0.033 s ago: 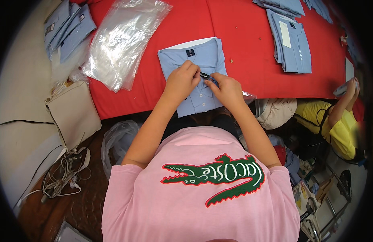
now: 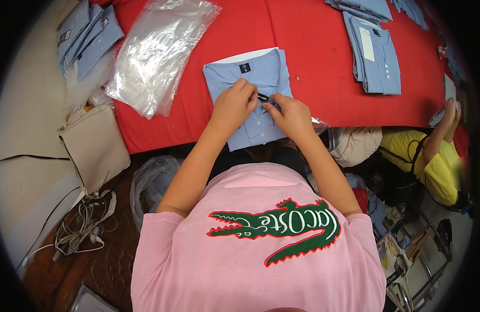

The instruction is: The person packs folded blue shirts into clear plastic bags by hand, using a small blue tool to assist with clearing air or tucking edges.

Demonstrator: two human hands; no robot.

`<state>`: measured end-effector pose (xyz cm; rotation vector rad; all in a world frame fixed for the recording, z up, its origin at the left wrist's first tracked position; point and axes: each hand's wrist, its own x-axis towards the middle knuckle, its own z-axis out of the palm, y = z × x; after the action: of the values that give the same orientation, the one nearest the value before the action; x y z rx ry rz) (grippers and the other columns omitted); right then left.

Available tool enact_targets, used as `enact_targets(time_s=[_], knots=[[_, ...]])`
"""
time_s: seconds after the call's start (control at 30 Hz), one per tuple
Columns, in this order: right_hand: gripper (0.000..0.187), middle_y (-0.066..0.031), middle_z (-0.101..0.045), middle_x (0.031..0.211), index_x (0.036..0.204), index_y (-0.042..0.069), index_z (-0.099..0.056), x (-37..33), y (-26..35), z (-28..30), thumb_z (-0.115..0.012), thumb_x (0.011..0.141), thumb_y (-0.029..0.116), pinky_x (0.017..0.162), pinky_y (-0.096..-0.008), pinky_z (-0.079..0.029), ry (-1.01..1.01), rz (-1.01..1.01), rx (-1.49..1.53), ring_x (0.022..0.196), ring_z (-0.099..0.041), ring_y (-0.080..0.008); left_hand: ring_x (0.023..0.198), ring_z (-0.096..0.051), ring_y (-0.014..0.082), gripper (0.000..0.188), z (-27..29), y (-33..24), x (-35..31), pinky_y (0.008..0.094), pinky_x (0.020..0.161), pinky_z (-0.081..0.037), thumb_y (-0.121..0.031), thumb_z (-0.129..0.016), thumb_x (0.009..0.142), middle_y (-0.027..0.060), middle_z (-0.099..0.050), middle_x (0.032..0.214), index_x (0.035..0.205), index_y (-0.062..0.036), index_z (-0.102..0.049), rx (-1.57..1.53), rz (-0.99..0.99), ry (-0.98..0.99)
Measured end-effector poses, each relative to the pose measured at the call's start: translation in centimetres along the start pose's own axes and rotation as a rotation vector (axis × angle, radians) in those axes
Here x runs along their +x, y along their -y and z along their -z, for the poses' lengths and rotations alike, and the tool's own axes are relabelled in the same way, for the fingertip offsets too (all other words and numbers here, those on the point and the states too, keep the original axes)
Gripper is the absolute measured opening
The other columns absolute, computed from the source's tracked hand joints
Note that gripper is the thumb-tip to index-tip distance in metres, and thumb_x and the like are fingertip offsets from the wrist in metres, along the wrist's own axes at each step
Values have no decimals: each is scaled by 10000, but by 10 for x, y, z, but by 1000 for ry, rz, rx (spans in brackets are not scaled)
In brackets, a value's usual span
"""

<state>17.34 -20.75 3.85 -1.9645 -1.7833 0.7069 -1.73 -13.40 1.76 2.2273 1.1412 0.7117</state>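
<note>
A light blue shirt [image 2: 254,134], folded with its buttoned front up, lies on the red-covered table [image 2: 240,26] before me. White backing shows along its neckline, and a dark neck label [image 2: 244,68] sits inside the collar. Over the placket my left hand [image 2: 236,103] is closed in a pinch; what its fingertips grip, if anything, is too small to tell. Close beside it, my right hand [image 2: 293,115] is closed on small dark thread snips [image 2: 266,99], whose tip points at the left fingertips. Part of the tool is hidden by my fingers.
Clear plastic bags [image 2: 162,57] lie to the left, beyond them bagged blue shirts [image 2: 89,39]. A folded shirt stack [image 2: 377,62] with a white tag sits at right. A person in yellow [image 2: 437,166] works at the far right. A beige bag [image 2: 94,148] and cables [image 2: 87,223] are at left.
My hands, the snips and the shirt look the same. At the far right, the other person's hands have shifted slightly.
</note>
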Motion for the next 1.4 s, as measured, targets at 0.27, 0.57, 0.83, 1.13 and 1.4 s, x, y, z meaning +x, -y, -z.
enact_targets(time_s=[0.27,0.57,0.83,1.13,1.4], knots=[[348,-162,-738,792,1002,79,-762,2,0,-2,-753,979,426,633,-482,-552,24,-28,1,738,-727,-379,709,-706,201,130,-2,-2,-4,335,649,-569,-49,-793,869,66,-678,909,977,-41,-721,-80,67,-19],[400,-82,-653,716,1119,27,-768,13,-44,14,-751,1019,414,627,-360,-486,-140,-244,511,666,-617,-171,719,-671,174,126,76,-18,-39,261,712,-539,-57,-791,883,65,-714,876,995,-24,-744,-520,486,214],[453,-25,-685,800,1210,20,-755,42,-138,44,-749,1034,437,683,-290,-494,-288,-447,521,745,-603,-99,976,-771,290,356,103,-21,-130,406,859,-590,-273,-801,913,161,-772,1031,1174,-32,-786,-87,463,816],[505,-48,-692,1220,1376,52,-686,24,-108,70,-755,996,377,769,-278,-492,-343,-280,475,837,-583,-106,1663,-135,439,869,16,-83,-74,624,1329,-119,-396,-786,950,201,-221,1788,1678,-135,-388,71,78,591],[584,35,-550,1112,1339,37,-600,-76,-15,75,-603,757,-12,777,-214,-423,418,-182,1113,816,-426,-57,1564,-376,373,1041,21,-105,-75,491,1258,-340,-240,-915,820,211,-420,1656,1686,-95,-357,-564,117,392]])
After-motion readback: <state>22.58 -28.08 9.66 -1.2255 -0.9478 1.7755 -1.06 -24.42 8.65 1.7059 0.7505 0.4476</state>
